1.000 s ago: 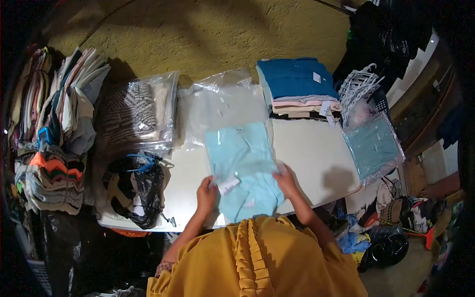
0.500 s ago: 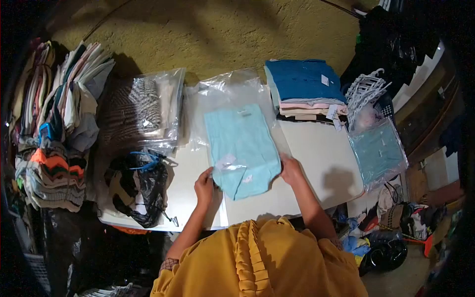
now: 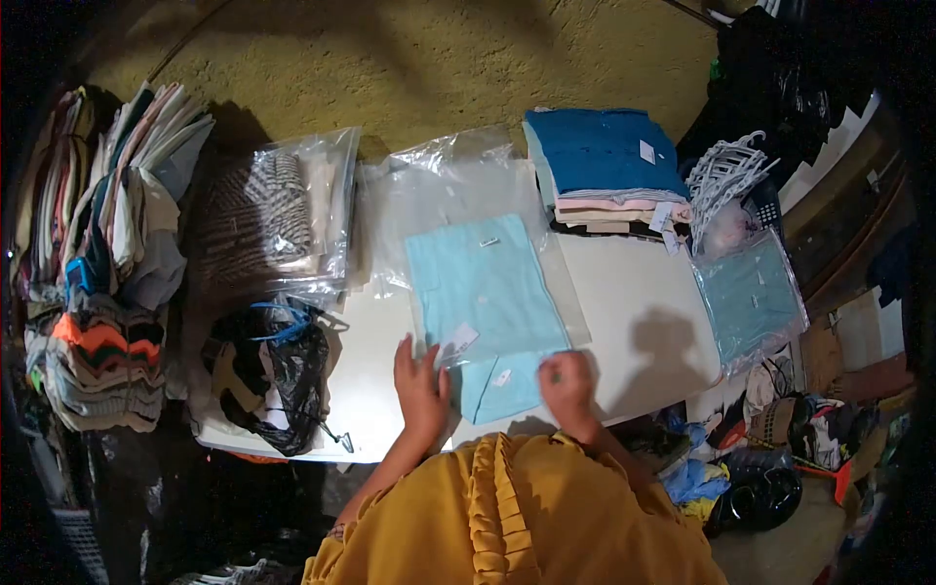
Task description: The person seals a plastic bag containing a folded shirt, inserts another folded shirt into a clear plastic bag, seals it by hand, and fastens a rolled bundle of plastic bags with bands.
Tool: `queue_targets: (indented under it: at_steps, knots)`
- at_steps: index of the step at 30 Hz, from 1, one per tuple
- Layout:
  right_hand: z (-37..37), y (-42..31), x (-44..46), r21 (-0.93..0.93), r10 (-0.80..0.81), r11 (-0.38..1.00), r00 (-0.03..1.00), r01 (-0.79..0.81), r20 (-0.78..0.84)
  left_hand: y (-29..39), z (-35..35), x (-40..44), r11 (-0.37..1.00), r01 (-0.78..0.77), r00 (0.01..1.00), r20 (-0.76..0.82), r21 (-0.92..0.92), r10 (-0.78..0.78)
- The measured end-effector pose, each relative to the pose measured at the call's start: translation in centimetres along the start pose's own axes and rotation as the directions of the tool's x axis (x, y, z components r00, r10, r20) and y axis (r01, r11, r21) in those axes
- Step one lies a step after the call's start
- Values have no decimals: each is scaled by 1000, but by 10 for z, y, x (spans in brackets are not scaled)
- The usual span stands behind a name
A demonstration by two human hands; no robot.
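Two bare hands in play here: the left hand (image 3: 424, 395) has its fingers spread and loose, just beside the near left side of the folded light-aqua fabric garment (image 3: 478, 283), gripping nothing; the right hand (image 3: 567, 390) is curled in at the opposite side, and whether it pinches cloth or plastic, I cannot tell. One garment between them, and it lies flat in the middle of the white table (image 3: 629, 278), mostly within one big clear plastic bag (image 3: 439, 200), its near end out past the mouth. Long axis running away from the wearer, far end leaning a touch left, the end with a small label pointing at the rough yellowish wall (image 3: 458, 58)! Two white tags on show, one under the plastic, one on the bare near end. Further out, on the left, one crumpled black plastic bag (image 3: 302, 370) and, behind it, brown-and-cream patterned cloth (image 3: 244, 210) in clear plastic; far right, one stack of folded clothes (image 3: 604, 151) topped in deep blue, and one bagged teal garment (image 3: 746, 302) at the table's right end
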State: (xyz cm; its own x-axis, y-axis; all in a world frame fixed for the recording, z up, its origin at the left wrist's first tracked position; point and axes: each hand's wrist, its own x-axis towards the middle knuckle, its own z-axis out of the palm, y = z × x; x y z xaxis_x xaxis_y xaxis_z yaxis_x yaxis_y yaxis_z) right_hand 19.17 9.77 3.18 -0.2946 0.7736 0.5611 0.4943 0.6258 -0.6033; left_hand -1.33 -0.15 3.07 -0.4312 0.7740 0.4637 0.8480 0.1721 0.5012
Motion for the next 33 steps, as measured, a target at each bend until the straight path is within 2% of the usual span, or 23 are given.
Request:
queue_targets:
  at_steps: [2, 3, 4, 6, 9, 12, 14, 18, 22, 23, 26, 30, 33]
  knots:
    - [19, -20, -8, 78, -287, 958, 941, 277, 179, 0, 11, 6, 998, -59, 991, 126, 32, 54]
    - [32, -22, -7, 101, -404, 915, 892, 391, 203, -2, 19, 9, 990, -115, 980, 173, 76, 101]
    - [41, -26, -2, -13, -430, 886, 833, 463, 349, -1, 23, 15, 978, -173, 965, 219, 118, 145]
    - [62, -22, 1, -114, -196, 937, 768, 330, 610, 3, 29, 24, 990, -135, 970, 207, 28, 127]
    - [107, 0, 27, -254, -192, 897, 837, 361, 513, 11, 27, 33, 994, -101, 971, 214, -28, 105]
    - [136, 5, 69, -377, 0, 891, 830, 254, 557, 2, 35, 28, 991, -135, 974, 183, 0, 133]
    - [143, 1, 88, -396, 35, 887, 821, 238, 571, -5, 38, 23, 986, -155, 978, 153, 59, 144]
    - [158, -4, 102, -447, 88, 873, 839, 195, 538, -24, 43, 11, 996, -59, 985, 163, 62, 48]
    - [179, 5, 120, -501, 93, 839, 853, 210, 514, -31, 42, 11, 997, -45, 991, 127, -70, 54]
    - [184, 7, 127, -509, 108, 837, 851, 201, 514, -32, 42, 13, 991, -76, 994, 74, -111, 85]
    - [200, 12, 142, -519, 137, 835, 843, 184, 520, -27, 38, 17, 987, -73, 996, 45, -146, 80]
    - [212, 10, 163, -528, 135, 823, 829, 212, 543, -32, 48, 20, 992, -87, 996, 0, -90, 88]
    - [225, 19, 171, -516, 41, 821, 876, 244, 480, -31, 47, 22, 993, -76, 997, -4, -93, 76]
